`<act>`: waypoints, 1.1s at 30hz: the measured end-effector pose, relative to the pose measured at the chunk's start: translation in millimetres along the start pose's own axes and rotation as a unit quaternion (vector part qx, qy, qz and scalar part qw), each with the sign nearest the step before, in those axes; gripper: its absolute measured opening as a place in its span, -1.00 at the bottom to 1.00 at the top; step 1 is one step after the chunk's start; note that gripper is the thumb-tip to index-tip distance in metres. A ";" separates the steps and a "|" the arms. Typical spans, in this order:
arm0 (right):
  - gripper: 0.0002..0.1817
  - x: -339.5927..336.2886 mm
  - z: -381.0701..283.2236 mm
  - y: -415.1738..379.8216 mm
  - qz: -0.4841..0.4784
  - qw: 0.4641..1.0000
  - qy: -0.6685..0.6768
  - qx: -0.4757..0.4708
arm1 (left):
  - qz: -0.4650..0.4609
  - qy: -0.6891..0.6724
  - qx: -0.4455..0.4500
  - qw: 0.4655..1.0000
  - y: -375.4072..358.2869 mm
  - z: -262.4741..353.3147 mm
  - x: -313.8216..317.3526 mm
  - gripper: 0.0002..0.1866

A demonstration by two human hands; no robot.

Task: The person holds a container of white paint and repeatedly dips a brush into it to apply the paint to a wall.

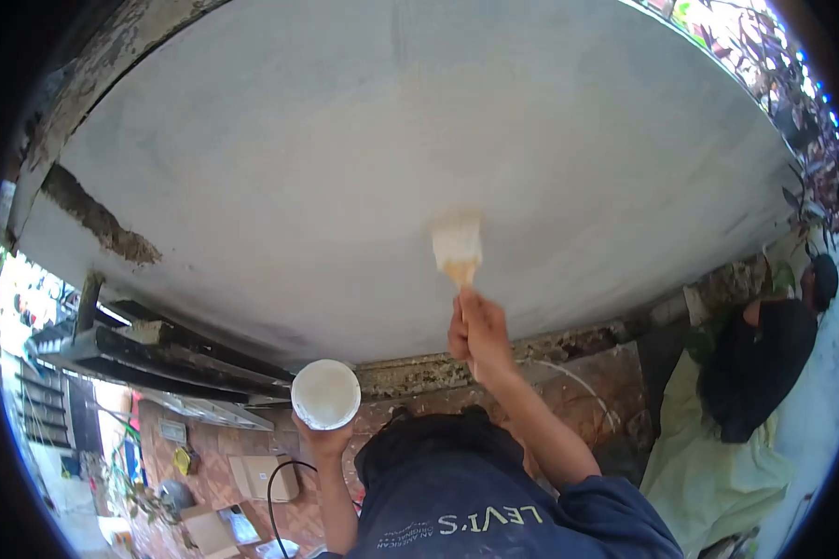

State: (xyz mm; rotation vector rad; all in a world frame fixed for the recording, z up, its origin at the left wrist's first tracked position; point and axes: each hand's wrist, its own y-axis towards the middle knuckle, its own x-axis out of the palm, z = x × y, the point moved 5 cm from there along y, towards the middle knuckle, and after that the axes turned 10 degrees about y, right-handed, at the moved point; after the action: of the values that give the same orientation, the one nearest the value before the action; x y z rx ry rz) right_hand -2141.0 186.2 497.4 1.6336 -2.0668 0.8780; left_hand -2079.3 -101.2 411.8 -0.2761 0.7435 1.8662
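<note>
In the head view my right hand (pixel 481 334) grips the handle of a paintbrush (pixel 458 250) with a wide, whitish head. The bristles are against a pale grey-white wall (pixel 280 177), at a slightly damp-looking patch near its middle. Lower and to the left, my left hand (pixel 326 440) supports a white tub (pixel 326 395) from below, its fingers mostly hidden under and behind it. The tub's open top faces me and whitish contents show inside.
Dark metal bars (pixel 172 361) jut out along the wall at left. Cardboard boxes (pixel 264 477) and a black cable (pixel 271 503) lie on the tiled floor (pixel 382 424). At right are a black bag-like item (pixel 760 373) and a pale green sheet (pixel 708 466). Plants border the upper right.
</note>
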 end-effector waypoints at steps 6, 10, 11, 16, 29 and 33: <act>-0.64 -25.7 27.6 -3.3 0.128 0.984 0.041 0.117 | -0.047 -0.060 0.098 0.992 40.9 -16.9 -5.6 -0.02; -0.63 93.6 -107.2 -41.8 -0.008 0.997 0.028 -0.071 | -0.136 -0.074 0.091 0.984 70.9 15.2 0.5 -0.12; -0.63 115.6 -129.2 -52.5 -0.041 0.990 0.012 -0.138 | -0.162 -0.102 0.083 0.978 73.9 19.1 4.8 -0.10; -0.64 153.7 -177.5 -49.5 -0.096 0.964 -0.006 -0.248 | -0.208 -0.211 0.078 0.952 77.1 28.2 18.3 -0.09; -0.65 26.5 -4.2 -12.6 0.122 0.989 0.017 0.085 | -0.182 -0.173 0.052 0.966 72.8 -0.8 -0.1 -0.12; -0.62 164.6 -138.9 -77.5 -0.041 0.987 0.005 -0.157 | -0.170 -0.171 0.051 0.969 82.1 -1.1 -3.0 -0.09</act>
State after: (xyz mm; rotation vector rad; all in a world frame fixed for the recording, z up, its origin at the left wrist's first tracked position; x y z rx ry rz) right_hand -2123.4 147.1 722.2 1.5259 -1.9944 0.5009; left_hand -2151.9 -124.5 442.4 -0.0096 0.5136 1.4924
